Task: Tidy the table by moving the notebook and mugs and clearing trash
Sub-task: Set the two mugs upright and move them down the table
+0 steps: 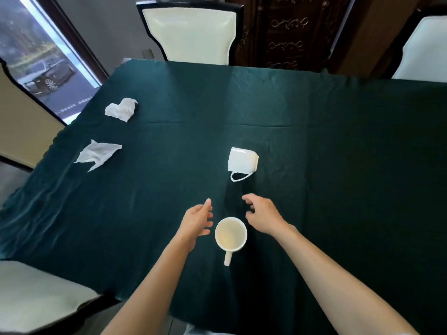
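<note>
An upright white mug (230,234) stands near the table's front, its handle pointing toward me. A second white mug (242,161) lies on its side farther back, handle toward me. Two crumpled white tissues lie at the left: one (121,109) farther back, one (98,153) closer. My left hand (198,221) hovers just left of the upright mug, fingers apart, holding nothing. My right hand (262,213) hovers just right of and beyond that mug, fingers spread and empty. No notebook is in view.
A dark green cloth (338,165) covers the table. White-cushioned chairs stand at the far side (191,32), the far right (423,49) and the near left (36,296). A dark carved cabinet (287,30) stands behind the table.
</note>
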The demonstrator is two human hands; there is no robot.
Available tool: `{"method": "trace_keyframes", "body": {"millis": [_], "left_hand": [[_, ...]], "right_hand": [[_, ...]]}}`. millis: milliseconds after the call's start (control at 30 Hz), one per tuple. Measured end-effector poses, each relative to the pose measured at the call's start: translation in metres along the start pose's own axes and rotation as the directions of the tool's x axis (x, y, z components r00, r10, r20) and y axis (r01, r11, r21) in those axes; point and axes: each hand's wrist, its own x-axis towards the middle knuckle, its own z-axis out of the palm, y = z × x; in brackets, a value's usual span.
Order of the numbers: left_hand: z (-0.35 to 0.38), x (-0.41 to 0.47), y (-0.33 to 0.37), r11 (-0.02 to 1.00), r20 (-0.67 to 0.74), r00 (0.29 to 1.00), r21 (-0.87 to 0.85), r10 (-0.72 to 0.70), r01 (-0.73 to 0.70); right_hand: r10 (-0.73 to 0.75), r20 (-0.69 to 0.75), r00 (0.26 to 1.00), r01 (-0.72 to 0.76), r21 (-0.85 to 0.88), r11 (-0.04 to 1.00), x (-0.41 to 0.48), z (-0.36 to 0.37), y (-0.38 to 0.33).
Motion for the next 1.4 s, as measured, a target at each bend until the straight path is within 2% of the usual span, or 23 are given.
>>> {"method": "trace_keyframes", "body": {"millis": [167,300,500,633,900,1100,1233,1400], "left_hand": [[0.002,0.052,0.052,0.999,0.066,0.997,-0.017,0.028,-0.027],[0.010,0.093,0.088,0.999,0.114,0.993,-0.048,0.028,-0.022],[0.027,0.141,0.114,0.996,0.206,0.978,-0.071,-0.029,0.045],[0.038,0.160,0.117,0.988,0.266,0.961,-0.108,-0.074,0.107],[0.043,0.173,0.120,0.964,0.320,0.940,-0.191,-0.118,0.186],[0.026,0.160,0.129,0.910,0.413,0.890,-0.266,-0.190,0.318],[0.022,0.136,0.128,0.925,0.397,0.905,-0.264,-0.153,0.272],[0.022,0.084,0.124,0.946,0.345,0.938,-0.294,-0.030,0.138]], "right_hand": [[-0.056,-0.209,0.976,0.036,-0.098,0.995,0.041,-0.023,-0.032],[-0.105,-0.295,0.950,0.041,-0.217,0.975,0.078,-0.032,-0.054],[-0.040,-0.336,0.941,-0.099,-0.386,0.917,0.124,-0.020,-0.069],[-0.009,-0.409,0.913,-0.181,-0.424,0.887,0.143,-0.014,-0.069],[0.048,-0.466,0.883,-0.240,-0.363,0.901,0.158,-0.014,-0.073],[0.000,-0.502,0.865,-0.137,-0.236,0.962,0.142,-0.020,-0.066],[-0.032,-0.479,0.877,-0.002,-0.069,0.998,0.117,-0.029,-0.060],[-0.109,-0.505,0.856,0.127,0.000,0.992,0.071,-0.048,-0.054]]}}
